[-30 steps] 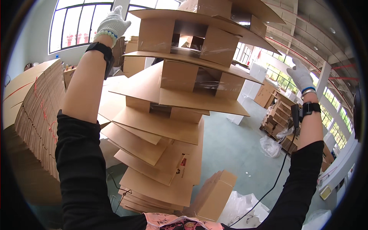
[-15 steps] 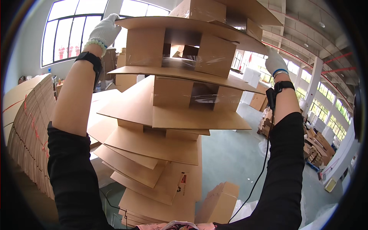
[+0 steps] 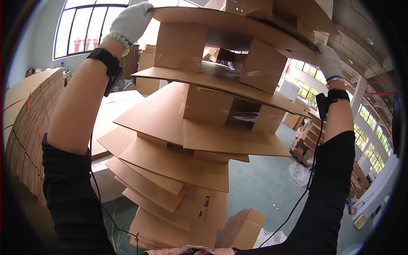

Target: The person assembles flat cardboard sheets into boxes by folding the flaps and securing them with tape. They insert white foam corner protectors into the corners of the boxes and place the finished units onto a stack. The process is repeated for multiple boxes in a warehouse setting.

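Note:
A tall stack of open cardboard boxes point(image 3: 208, 102) rises in front of me, their flaps spread outward. My left hand point(image 3: 132, 22), in a white knitted glove, is closed on the left edge of a wide flap of an upper cardboard box point(image 3: 180, 44). On the other side my right hand point(image 3: 329, 61), also gloved, grips the right end of that flap level; its fingertips are partly hidden behind the cardboard. Between the box walls I can see through an opening point(image 3: 223, 57). Lower flaps point(image 3: 170, 165) fan out unevenly beneath.
Flat cardboard sheets point(image 3: 36, 131) stand bundled at the left. Another cardboard box point(image 3: 244, 227) sits on the floor by the stack's foot. Clear plastic wrap point(image 3: 300, 174) and cardboard pieces point(image 3: 307, 142) lie to the right. A black cable point(image 3: 293, 204) hangs along my right arm.
Both hands and the upper boxes have shifted rightward in view; the left hand sits higher and the upper flap tilts more down to the right. Both hands keep hold of the cardboard.

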Available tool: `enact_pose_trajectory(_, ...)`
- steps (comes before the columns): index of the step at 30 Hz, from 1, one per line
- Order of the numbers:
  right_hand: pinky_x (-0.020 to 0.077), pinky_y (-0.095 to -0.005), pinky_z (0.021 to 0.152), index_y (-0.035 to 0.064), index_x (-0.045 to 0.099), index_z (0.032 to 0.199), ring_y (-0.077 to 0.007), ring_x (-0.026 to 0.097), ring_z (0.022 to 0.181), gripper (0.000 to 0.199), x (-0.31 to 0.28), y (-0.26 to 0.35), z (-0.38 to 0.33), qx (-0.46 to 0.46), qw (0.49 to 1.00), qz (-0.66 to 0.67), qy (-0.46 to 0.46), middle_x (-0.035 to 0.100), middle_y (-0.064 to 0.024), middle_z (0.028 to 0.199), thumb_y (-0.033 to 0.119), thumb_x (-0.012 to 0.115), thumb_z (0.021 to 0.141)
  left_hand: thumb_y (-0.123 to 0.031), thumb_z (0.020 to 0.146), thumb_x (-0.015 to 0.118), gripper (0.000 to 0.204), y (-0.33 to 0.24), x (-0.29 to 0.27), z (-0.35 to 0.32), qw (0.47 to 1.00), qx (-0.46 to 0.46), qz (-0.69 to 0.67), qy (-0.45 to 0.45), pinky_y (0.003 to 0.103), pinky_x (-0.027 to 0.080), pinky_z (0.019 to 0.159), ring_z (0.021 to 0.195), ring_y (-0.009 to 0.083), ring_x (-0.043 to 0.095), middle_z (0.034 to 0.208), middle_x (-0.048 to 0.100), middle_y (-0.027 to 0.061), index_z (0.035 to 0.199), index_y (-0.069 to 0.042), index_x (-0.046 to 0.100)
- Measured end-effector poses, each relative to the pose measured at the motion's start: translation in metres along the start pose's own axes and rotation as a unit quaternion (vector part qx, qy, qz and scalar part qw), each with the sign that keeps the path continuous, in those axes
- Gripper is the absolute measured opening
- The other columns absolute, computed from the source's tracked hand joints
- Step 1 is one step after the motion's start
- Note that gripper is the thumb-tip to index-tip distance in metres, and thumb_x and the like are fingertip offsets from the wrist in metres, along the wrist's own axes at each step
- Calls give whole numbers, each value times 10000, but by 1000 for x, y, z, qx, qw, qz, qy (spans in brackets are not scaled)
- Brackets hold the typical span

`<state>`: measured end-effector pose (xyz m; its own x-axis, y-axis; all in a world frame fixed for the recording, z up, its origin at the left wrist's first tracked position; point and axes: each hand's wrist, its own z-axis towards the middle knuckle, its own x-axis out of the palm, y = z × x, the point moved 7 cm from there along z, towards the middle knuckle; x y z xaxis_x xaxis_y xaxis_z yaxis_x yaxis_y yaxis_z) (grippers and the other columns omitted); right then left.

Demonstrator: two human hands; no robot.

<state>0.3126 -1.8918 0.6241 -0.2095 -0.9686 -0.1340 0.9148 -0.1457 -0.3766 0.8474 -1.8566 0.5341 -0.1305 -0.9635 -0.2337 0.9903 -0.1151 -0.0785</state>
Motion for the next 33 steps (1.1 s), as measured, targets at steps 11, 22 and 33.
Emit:
enact_pose_trajectory(11,508,-418,868,77,650,1101,-310,640,966,371,-80,168,6,-203,978,48,1,683,-133,932,381,641,889,-376,935,533,362,-44,-9,-8,995,7,-68,-73,456,520,869,954,381,657,972,704,181,1070,-82,693)
enact_pose_trajectory(22,518,-410,754,103,666,958,-276,676,873,220,-57,169,9,-144,988,-39,-40,705,-94,865,301,672,862,-480,887,653,771,-91,34,-53,868,-163,-454,120,284,528,907,1034,217,669,1096,668,189,1342,113,467)
enact_pose_trajectory(33,483,-440,684,112,635,717,-306,636,693,108,-211,180,-35,-236,943,39,-232,628,-118,676,213,671,723,-450,925,631,704,-205,-81,-61,507,-271,-817,46,484,449,1024,1278,381,436,1388,409,195,1432,-64,333)
